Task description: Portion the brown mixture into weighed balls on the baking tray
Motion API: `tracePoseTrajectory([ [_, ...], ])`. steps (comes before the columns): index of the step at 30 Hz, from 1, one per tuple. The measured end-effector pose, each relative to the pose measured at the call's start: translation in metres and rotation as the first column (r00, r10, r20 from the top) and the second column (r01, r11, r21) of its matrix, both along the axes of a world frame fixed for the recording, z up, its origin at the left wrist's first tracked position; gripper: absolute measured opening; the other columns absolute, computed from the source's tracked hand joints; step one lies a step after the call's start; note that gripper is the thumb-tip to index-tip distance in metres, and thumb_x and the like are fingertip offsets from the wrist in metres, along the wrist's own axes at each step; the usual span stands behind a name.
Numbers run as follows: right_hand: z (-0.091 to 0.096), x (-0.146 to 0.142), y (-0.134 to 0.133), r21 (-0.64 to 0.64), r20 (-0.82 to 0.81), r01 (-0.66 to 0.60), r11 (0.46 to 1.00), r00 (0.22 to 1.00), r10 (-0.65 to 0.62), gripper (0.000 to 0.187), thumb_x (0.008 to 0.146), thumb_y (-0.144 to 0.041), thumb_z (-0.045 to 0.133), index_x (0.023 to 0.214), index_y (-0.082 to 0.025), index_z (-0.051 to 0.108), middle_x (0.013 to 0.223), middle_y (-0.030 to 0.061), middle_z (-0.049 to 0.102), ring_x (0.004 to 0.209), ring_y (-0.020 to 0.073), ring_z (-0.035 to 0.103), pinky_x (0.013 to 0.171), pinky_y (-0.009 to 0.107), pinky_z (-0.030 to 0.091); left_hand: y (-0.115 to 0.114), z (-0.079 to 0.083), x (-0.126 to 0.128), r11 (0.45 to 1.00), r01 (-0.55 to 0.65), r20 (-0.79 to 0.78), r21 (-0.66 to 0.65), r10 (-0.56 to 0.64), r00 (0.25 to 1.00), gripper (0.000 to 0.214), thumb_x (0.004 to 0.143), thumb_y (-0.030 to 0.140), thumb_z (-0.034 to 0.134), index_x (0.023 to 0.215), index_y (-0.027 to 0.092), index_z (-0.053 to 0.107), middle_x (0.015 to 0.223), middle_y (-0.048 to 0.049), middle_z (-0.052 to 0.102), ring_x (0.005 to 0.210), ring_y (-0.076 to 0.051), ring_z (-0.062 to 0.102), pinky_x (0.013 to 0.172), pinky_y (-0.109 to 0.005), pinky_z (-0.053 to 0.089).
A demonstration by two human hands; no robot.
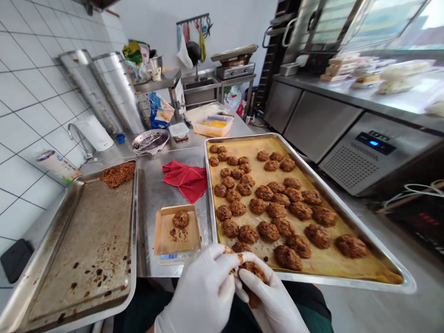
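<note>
Both my hands wear white gloves and meet just below the near edge of the counter. My left hand point(201, 293) and my right hand point(271, 301) are closed together around a lump of brown cookie dough point(253, 272). Right above them lies a large metal tray point(387, 264) lined with paper and covered with several brown dough mounds point(267, 231). To the left a small scale carries a cardboard square point(165, 237) with one dough ball point(180, 218) and crumbs.
A greasy metal tray point(89, 249) at left holds a heap of dough point(117, 173) in its far corner. A red cloth point(186, 179) lies between the trays. Behind are a foil-lined bowl point(150, 141), plastic containers point(213, 125), a sink and steel counters at right.
</note>
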State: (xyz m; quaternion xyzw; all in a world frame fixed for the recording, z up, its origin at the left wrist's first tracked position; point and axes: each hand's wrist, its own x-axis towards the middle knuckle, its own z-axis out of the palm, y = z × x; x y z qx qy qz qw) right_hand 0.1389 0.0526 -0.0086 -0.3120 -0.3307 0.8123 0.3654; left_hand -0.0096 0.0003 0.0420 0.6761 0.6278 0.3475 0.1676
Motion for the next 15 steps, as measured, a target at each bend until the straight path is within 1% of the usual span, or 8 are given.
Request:
tracePoseTrajectory([
  [2, 0.005, 0.001, 0.0, 0.017, 0.011, -0.005, 1.0, 1.0, 0.005, 0.011, 0.088, -0.03, 0.068, 0.087, -0.02, 0.063, 0.065, -0.0017, 0.054, 0.055, 0.009, 0.039, 0.051, 0.025, 0.025, 0.009, 0.002, -0.024, 0.999, -0.05, -0.018, 0.017, 0.05, 0.999, 0.032, 0.091, 0.007, 0.047, 0.11, 0.025, 0.064, 0.112, -0.0037, 0.068, 0.105, -0.019, 0.064, 0.094, -0.033, 0.051],
  [3, 0.007, 0.002, 0.001, 0.011, 0.02, 0.006, 1.0, 1.0, -0.007, 0.01, 0.088, -0.028, 0.068, 0.086, -0.02, 0.063, 0.068, -0.001, 0.056, 0.054, 0.0087, 0.039, 0.051, 0.025, 0.024, 0.016, 0.001, -0.04, 0.995, -0.094, -0.037, 0.022, 0.095, 0.995, 0.031, 0.091, 0.007, 0.045, 0.108, 0.025, 0.064, 0.112, -0.0038, 0.068, 0.105, -0.018, 0.064, 0.096, -0.032, 0.05],
  [5, 0.01, 0.003, 0.001, -0.014, 0.029, 0.043, 0.999, 0.999, -0.042, 0.006, 0.086, -0.023, 0.067, 0.086, -0.02, 0.062, 0.076, 0.0004, 0.061, 0.054, 0.0079, 0.039, 0.05, 0.026, 0.022, 0.031, -0.005, -0.073, 0.977, -0.212, -0.108, 0.03, 0.214, 0.971, 0.03, 0.092, 0.008, 0.044, 0.108, 0.022, 0.064, 0.111, -0.0056, 0.069, 0.107, -0.019, 0.063, 0.098, -0.034, 0.048],
  [6, 0.011, 0.004, 0.002, -0.024, 0.03, 0.06, 0.998, 0.998, -0.059, 0.005, 0.085, -0.02, 0.067, 0.086, -0.02, 0.062, 0.08, 0.0009, 0.062, 0.054, 0.0077, 0.039, 0.05, 0.026, 0.023, 0.039, -0.011, -0.088, 0.966, -0.259, -0.152, 0.014, 0.258, 0.954, 0.03, 0.092, 0.01, 0.042, 0.11, 0.021, 0.064, 0.112, -0.0072, 0.068, 0.109, -0.021, 0.063, 0.1, -0.036, 0.047],
  [7, 0.011, 0.005, 0.002, -0.031, 0.026, 0.076, 0.997, 0.997, -0.075, 0.006, 0.084, -0.018, 0.067, 0.086, -0.021, 0.063, 0.083, 0.0009, 0.063, 0.054, 0.0075, 0.039, 0.05, 0.025, 0.023, 0.045, -0.017, -0.1, 0.964, -0.267, -0.17, -0.004, 0.262, 0.95, 0.031, 0.092, 0.011, 0.043, 0.112, 0.02, 0.064, 0.114, -0.0089, 0.067, 0.109, -0.022, 0.062, 0.1, -0.037, 0.046],
  [9, 0.009, 0.006, 0.003, -0.045, 0.009, 0.092, 0.995, 0.996, -0.092, 0.007, 0.083, -0.017, 0.068, 0.087, -0.021, 0.063, 0.082, 0.0006, 0.061, 0.056, 0.0083, 0.04, 0.051, 0.025, 0.025, 0.055, -0.03, -0.113, 0.97, -0.237, -0.196, -0.051, 0.223, 0.955, 0.03, 0.089, 0.014, 0.05, 0.115, 0.019, 0.064, 0.112, -0.01, 0.067, 0.109, -0.024, 0.062, 0.1, -0.039, 0.046],
  [12, 0.006, 0.005, 0.004, -0.067, -0.022, 0.101, 0.993, 0.994, -0.103, 0.007, 0.084, -0.021, 0.069, 0.089, -0.021, 0.065, 0.08, 0.0017, 0.06, 0.061, 0.0118, 0.045, 0.054, 0.026, 0.031, 0.062, -0.045, -0.113, 0.981, -0.154, -0.193, -0.115, 0.13, 0.973, 0.034, 0.081, 0.016, 0.06, 0.114, 0.019, 0.067, 0.109, -0.0105, 0.066, 0.109, -0.027, 0.061, 0.102, -0.043, 0.044],
  [15, 0.004, 0.003, 0.005, -0.095, -0.046, 0.107, 0.99, 0.993, -0.112, 0.01, 0.083, -0.023, 0.07, 0.091, -0.02, 0.065, 0.08, 0.0024, 0.061, 0.063, 0.0133, 0.048, 0.055, 0.026, 0.034, 0.065, -0.048, -0.113, 0.982, -0.087, -0.132, -0.167, 0.065, 0.989, 0.035, 0.078, 0.014, 0.06, 0.111, 0.019, 0.069, 0.114, -0.0109, 0.065, 0.113, -0.028, 0.058, 0.106, -0.045, 0.04],
])
